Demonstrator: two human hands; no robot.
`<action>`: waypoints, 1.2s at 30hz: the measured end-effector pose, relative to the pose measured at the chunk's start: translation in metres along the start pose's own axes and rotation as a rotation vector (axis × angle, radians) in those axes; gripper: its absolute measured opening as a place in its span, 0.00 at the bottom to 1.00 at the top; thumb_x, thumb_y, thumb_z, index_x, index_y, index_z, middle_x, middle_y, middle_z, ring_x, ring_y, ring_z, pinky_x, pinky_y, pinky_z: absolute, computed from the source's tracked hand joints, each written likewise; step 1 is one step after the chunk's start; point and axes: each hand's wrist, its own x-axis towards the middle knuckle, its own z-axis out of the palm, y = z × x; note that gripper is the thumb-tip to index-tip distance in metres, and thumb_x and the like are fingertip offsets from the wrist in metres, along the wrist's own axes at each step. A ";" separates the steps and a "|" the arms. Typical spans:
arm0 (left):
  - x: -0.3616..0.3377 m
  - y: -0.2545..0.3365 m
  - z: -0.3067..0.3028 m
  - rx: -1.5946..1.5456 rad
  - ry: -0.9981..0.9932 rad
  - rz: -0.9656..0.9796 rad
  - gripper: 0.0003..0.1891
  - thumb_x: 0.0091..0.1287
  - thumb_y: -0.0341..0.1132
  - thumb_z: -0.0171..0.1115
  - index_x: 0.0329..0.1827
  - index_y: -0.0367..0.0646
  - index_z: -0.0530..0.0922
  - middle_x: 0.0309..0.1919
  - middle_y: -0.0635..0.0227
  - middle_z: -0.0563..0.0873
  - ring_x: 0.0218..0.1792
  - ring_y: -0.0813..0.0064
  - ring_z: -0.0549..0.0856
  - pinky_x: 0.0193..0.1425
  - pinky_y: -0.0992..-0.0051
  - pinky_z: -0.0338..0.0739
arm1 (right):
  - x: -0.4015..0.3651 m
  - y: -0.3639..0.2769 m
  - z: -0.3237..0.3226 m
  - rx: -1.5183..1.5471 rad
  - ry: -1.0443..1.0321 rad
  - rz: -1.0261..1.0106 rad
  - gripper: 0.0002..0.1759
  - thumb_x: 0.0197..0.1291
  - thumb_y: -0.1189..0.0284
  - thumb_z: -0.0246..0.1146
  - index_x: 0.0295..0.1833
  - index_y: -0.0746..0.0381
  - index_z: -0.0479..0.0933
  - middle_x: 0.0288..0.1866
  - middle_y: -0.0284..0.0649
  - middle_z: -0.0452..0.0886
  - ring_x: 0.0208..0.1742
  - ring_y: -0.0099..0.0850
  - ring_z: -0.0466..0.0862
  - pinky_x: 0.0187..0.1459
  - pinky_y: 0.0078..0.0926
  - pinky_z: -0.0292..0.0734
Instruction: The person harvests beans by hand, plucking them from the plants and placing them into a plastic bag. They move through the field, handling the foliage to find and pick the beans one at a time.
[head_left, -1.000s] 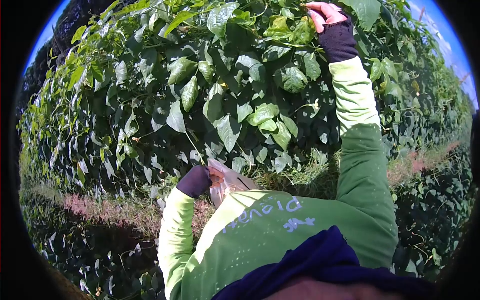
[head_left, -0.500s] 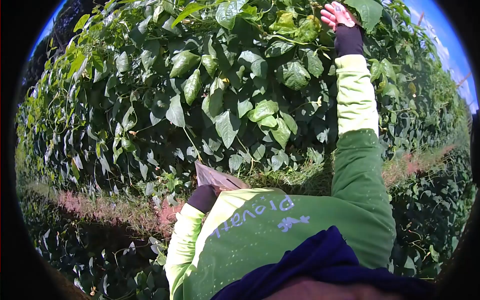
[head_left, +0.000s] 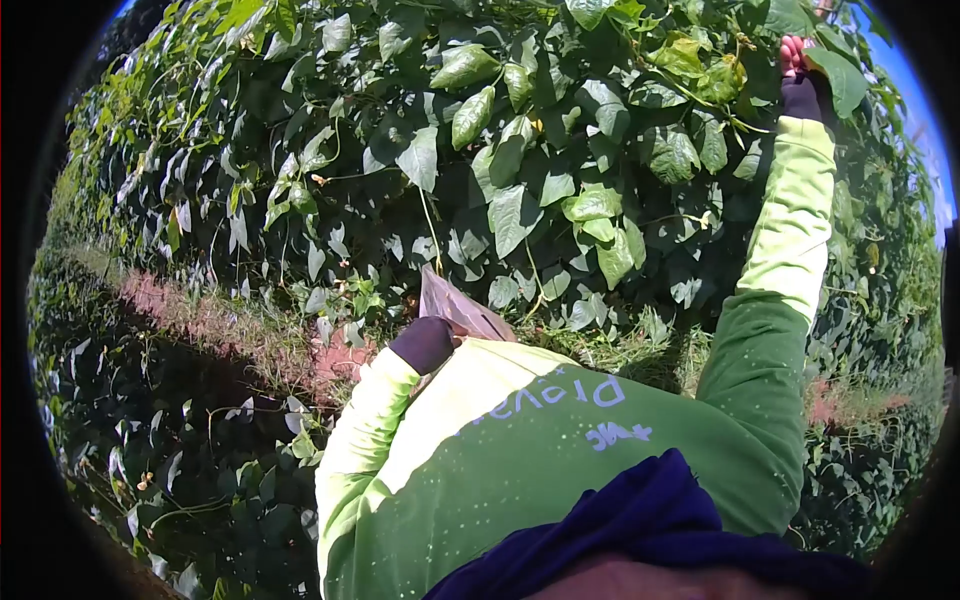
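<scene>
At waist height my left hand point(head_left: 458, 331), mostly hidden behind its dark cuff and my shirt, is closed at the edge of a translucent plastic bag point(head_left: 462, 308). The bag's pointed corner sticks up in front of my shirt. High on the right, my right hand point(head_left: 792, 56) reaches into the top of the leafy vines. Its fingers are curled together, and whatever they may hold is hidden. A broad green leaf point(head_left: 840, 80) hangs beside that hand and covers part of it.
A tall wall of climbing bean-like vines point(head_left: 510, 215) spans the view ahead. Grass and a strip of reddish soil point(head_left: 345, 360) run along its foot. Low leafy plants point(head_left: 240, 480) grow on the near left. Blue sky shows at the upper right.
The view has shifted, so the vines appear farther right and lower. My right hand is now farther right and partly behind the broad leaf, fingers more curled. My left hand stays at the bag.
</scene>
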 end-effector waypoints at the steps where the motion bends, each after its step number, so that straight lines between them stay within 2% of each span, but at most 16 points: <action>1: -0.003 -0.007 0.006 -0.026 0.037 0.024 0.11 0.63 0.34 0.61 0.45 0.43 0.86 0.41 0.55 0.87 0.40 0.56 0.86 0.49 0.66 0.80 | 0.003 0.001 -0.002 -0.054 0.017 -0.011 0.11 0.66 0.75 0.62 0.52 0.67 0.77 0.44 0.44 0.82 0.44 0.34 0.82 0.45 0.27 0.77; 4: -0.009 -0.011 0.004 -0.177 0.182 0.004 0.09 0.61 0.33 0.65 0.42 0.43 0.87 0.37 0.56 0.88 0.39 0.57 0.87 0.47 0.66 0.81 | 0.020 0.010 -0.039 -0.387 0.102 -0.138 0.16 0.67 0.73 0.62 0.55 0.71 0.75 0.49 0.47 0.83 0.48 0.34 0.83 0.47 0.27 0.79; 6: -0.018 -0.006 -0.009 -0.228 0.263 -0.010 0.07 0.60 0.31 0.66 0.39 0.42 0.86 0.36 0.57 0.88 0.39 0.57 0.87 0.46 0.67 0.81 | -0.060 -0.023 0.035 -0.742 0.102 -0.188 0.20 0.70 0.67 0.59 0.59 0.71 0.74 0.54 0.49 0.82 0.54 0.31 0.82 0.53 0.24 0.78; 11: -0.027 -0.010 -0.031 -0.459 0.386 -0.212 0.07 0.61 0.32 0.67 0.40 0.41 0.86 0.31 0.59 0.88 0.33 0.66 0.88 0.41 0.73 0.81 | -0.238 -0.006 0.177 -0.622 -0.051 -0.132 0.20 0.69 0.68 0.62 0.59 0.72 0.75 0.54 0.49 0.82 0.52 0.34 0.84 0.52 0.28 0.77; 12: -0.025 -0.014 -0.036 -0.534 0.518 -0.276 0.08 0.63 0.34 0.66 0.42 0.41 0.86 0.32 0.59 0.88 0.33 0.68 0.88 0.41 0.73 0.80 | -0.281 0.009 0.197 -0.523 -0.162 -0.010 0.14 0.67 0.75 0.63 0.55 0.70 0.77 0.49 0.47 0.83 0.48 0.30 0.84 0.49 0.24 0.77; 14: -0.012 -0.044 -0.042 -0.582 0.789 -0.214 0.12 0.66 0.36 0.64 0.48 0.40 0.84 0.34 0.60 0.89 0.33 0.71 0.87 0.41 0.74 0.80 | -0.350 0.057 0.219 -0.607 -0.691 -0.191 0.12 0.61 0.81 0.63 0.51 0.64 0.80 0.40 0.43 0.83 0.42 0.32 0.84 0.44 0.28 0.77; 15: -0.010 -0.032 -0.067 -0.738 0.838 -0.308 0.13 0.67 0.36 0.63 0.50 0.40 0.84 0.37 0.60 0.89 0.36 0.72 0.87 0.43 0.74 0.80 | -0.387 0.093 0.229 -0.405 -0.911 -0.106 0.13 0.58 0.83 0.62 0.50 0.64 0.80 0.38 0.42 0.83 0.38 0.32 0.82 0.42 0.29 0.76; 17: -0.003 -0.024 -0.111 -0.514 1.041 -0.175 0.11 0.67 0.33 0.62 0.49 0.40 0.84 0.39 0.59 0.88 0.41 0.71 0.87 0.46 0.74 0.79 | -0.457 0.153 0.223 -0.338 -1.428 0.342 0.13 0.61 0.75 0.59 0.50 0.63 0.81 0.39 0.46 0.83 0.40 0.37 0.83 0.44 0.29 0.77; 18: 0.005 -0.032 -0.128 -0.350 1.126 -0.097 0.11 0.66 0.31 0.63 0.49 0.40 0.84 0.39 0.59 0.87 0.42 0.69 0.87 0.47 0.73 0.80 | -0.477 0.168 0.223 -0.347 -1.549 0.091 0.13 0.61 0.70 0.59 0.48 0.62 0.81 0.37 0.47 0.83 0.39 0.42 0.83 0.42 0.34 0.79; 19: 0.010 -0.032 -0.150 -0.218 1.134 -0.102 0.11 0.66 0.30 0.63 0.50 0.42 0.84 0.43 0.62 0.87 0.45 0.72 0.87 0.51 0.75 0.79 | -0.489 0.183 0.222 -0.339 -1.663 0.197 0.12 0.58 0.69 0.63 0.45 0.61 0.82 0.37 0.46 0.83 0.39 0.43 0.83 0.43 0.37 0.79; 21: 0.031 -0.036 -0.193 0.173 1.285 0.086 0.11 0.62 0.27 0.64 0.46 0.50 0.86 0.41 0.60 0.86 0.41 0.63 0.86 0.47 0.71 0.81 | -0.496 0.187 0.228 -0.360 -1.542 0.204 0.12 0.57 0.69 0.63 0.45 0.62 0.82 0.36 0.46 0.83 0.39 0.44 0.83 0.43 0.36 0.79; 23: 0.058 -0.050 -0.226 0.484 1.262 0.077 0.11 0.62 0.29 0.62 0.46 0.51 0.86 0.46 0.61 0.85 0.48 0.61 0.84 0.51 0.66 0.80 | -0.500 0.190 0.232 -0.344 -1.346 0.184 0.11 0.55 0.72 0.65 0.43 0.63 0.81 0.35 0.46 0.82 0.38 0.42 0.83 0.42 0.35 0.79; 26: 0.096 -0.056 -0.254 0.812 1.032 -0.107 0.20 0.65 0.33 0.57 0.61 0.57 0.78 0.61 0.54 0.76 0.57 0.55 0.79 0.60 0.62 0.76 | -0.502 0.179 0.236 -0.298 -1.258 0.277 0.10 0.56 0.73 0.64 0.43 0.64 0.81 0.33 0.45 0.82 0.36 0.41 0.83 0.39 0.34 0.78; 29: 0.128 -0.060 -0.271 0.832 0.746 -0.281 0.17 0.69 0.36 0.55 0.60 0.54 0.77 0.61 0.53 0.76 0.58 0.56 0.79 0.59 0.62 0.77 | -0.496 0.157 0.238 -0.350 -1.389 0.400 0.13 0.59 0.76 0.58 0.49 0.64 0.80 0.35 0.45 0.82 0.36 0.39 0.81 0.41 0.33 0.77; 32: 0.144 -0.067 -0.281 0.661 0.819 -0.323 0.13 0.69 0.36 0.54 0.53 0.48 0.80 0.54 0.53 0.80 0.54 0.58 0.81 0.57 0.64 0.78 | -0.506 0.152 0.238 -0.261 -1.253 0.351 0.11 0.59 0.77 0.56 0.46 0.64 0.80 0.32 0.48 0.79 0.30 0.42 0.79 0.34 0.35 0.74; 36: 0.134 -0.067 -0.282 0.590 0.752 -0.319 0.11 0.67 0.36 0.54 0.48 0.46 0.81 0.50 0.54 0.81 0.51 0.58 0.83 0.55 0.64 0.78 | -0.502 0.162 0.229 -0.261 -1.339 0.466 0.14 0.61 0.75 0.58 0.51 0.65 0.80 0.36 0.45 0.84 0.37 0.38 0.83 0.42 0.32 0.77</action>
